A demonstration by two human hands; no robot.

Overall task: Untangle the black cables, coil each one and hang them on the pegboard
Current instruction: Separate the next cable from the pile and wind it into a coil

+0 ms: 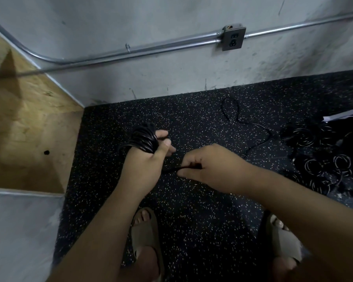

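A black cable coil (144, 139) is wound in several loops around the fingers of my left hand (149, 161), which is raised over the floor. My right hand (210, 169) pinches the free strand of the same cable (171, 169) just right of the left hand. That strand runs between both hands. A loose black cable (235, 115) snakes across the floor toward the wall. A heap of tangled black cables (324, 159) lies on the floor at the right. No pegboard is in view.
I stand on a dark speckled rubber floor (192, 200) with my sandalled feet (145, 231) below my arms. A plywood box (29, 129) stands at the left. The grey wall carries a metal conduit (130, 51) and an outlet (233, 38).
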